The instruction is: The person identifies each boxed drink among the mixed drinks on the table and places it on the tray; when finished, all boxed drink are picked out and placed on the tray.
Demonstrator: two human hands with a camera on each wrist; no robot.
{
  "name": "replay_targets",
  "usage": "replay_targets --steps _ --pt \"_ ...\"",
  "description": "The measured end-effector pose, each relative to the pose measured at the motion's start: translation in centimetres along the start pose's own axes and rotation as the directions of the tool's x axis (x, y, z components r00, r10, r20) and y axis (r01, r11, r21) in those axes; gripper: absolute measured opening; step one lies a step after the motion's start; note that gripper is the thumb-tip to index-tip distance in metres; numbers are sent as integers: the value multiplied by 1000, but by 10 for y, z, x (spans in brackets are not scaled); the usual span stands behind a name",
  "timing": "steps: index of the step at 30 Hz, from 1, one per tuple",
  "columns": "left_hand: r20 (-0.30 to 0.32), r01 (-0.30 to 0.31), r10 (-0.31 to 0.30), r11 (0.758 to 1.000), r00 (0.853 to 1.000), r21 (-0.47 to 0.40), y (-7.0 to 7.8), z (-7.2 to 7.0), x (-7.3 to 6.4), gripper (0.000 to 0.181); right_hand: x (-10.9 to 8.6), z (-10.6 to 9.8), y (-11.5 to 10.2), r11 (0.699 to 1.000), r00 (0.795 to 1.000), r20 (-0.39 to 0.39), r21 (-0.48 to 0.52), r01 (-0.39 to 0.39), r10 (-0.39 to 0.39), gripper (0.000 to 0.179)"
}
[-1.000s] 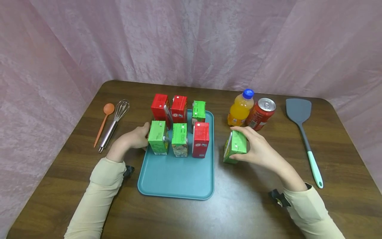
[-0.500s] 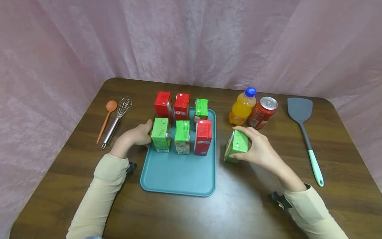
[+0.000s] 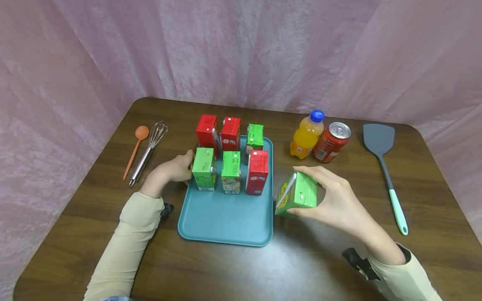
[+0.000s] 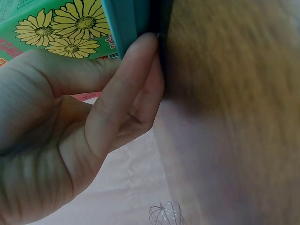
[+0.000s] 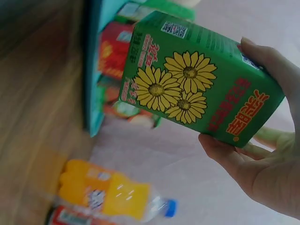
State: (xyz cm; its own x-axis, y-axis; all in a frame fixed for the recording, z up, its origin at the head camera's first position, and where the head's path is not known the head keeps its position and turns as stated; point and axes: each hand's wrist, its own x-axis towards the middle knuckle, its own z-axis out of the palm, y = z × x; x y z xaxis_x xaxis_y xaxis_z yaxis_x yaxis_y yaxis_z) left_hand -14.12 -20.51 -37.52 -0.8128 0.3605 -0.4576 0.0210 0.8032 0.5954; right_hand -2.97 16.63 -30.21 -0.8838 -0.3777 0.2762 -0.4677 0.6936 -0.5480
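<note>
My right hand (image 3: 337, 202) grips a green drink carton (image 3: 303, 192) between thumb and fingers, above the table just right of the blue tray (image 3: 226, 221). In the right wrist view the carton (image 5: 187, 84) is tilted and shows yellow flowers. At the tray's left side, my left hand (image 3: 176, 168) pinches the rim; the left wrist view shows thumb and fingers around the tray edge (image 4: 124, 26). A green carton (image 3: 204, 169) stands right by that hand, with another green one (image 3: 231, 173) and a red carton (image 3: 257, 173) in the same row.
Behind them stand two red cartons (image 3: 207, 130) and a small green one (image 3: 255, 140). An orange soda bottle (image 3: 306, 136) and a red can (image 3: 331, 144) stand at the back right. A spatula (image 3: 385, 167) lies far right; a whisk (image 3: 148, 152) and orange spoon (image 3: 135, 148) lie left.
My right hand has lifted the green carton off the table, tilted it and brought it slightly nearer the tray. The left hand stays at the tray rim.
</note>
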Motion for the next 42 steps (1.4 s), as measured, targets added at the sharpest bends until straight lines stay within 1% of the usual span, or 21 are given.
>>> replay_targets --steps 5,11,14,17,19,22,25,29,33,38,40,42 --pt "1 8 -8 1000 1000 -3 0 -1 0 34 -1 1 -25 993 995 7 63 95 -95 82" --pt "-3 8 -8 1000 1000 -10 -1 -1 1 33 8 13 -50 969 982 31 172 177 -185 81" --pt "2 -1 1 1000 1000 -16 -1 -1 1 35 16 23 -60 949 971 30 221 225 -238 80" --pt "5 -6 6 1000 1000 -18 -1 -1 1 36 24 35 -68 933 960 29 247 263 -278 79" --pt "8 -4 4 1000 1000 -19 0 -2 1 36 29 44 -72 926 956 37 260 273 -292 77" --pt "7 4 -4 1000 1000 -17 0 -2 1 36 36 60 -78 924 952 67 268 272 -300 77" --pt "5 0 0 1000 1000 -10 0 -2 1 35 42 75 -84 928 946 112 257 269 -305 76" --pt "3 -5 5 1000 1000 -3 -1 -2 2 34 51 91 -91 940 931 176 187 287 -319 75" --pt "3 -2 2 1000 1000 -10 -1 -2 3 34 59 104 -95 950 921 236 116 290 -310 76" --pt "4 -6 6 1000 1000 -19 -2 -1 1 35 65 117 -97 954 902 311 78 291 -300 77" --pt "2 -9 10 1000 1000 -17 -2 -1 1 36 66 122 -97 952 892 332 72 299 -305 76" --pt "0 -13 13 1000 1000 -18 -2 -1 1 36 65 126 -96 951 888 342 71 301 -306 77"
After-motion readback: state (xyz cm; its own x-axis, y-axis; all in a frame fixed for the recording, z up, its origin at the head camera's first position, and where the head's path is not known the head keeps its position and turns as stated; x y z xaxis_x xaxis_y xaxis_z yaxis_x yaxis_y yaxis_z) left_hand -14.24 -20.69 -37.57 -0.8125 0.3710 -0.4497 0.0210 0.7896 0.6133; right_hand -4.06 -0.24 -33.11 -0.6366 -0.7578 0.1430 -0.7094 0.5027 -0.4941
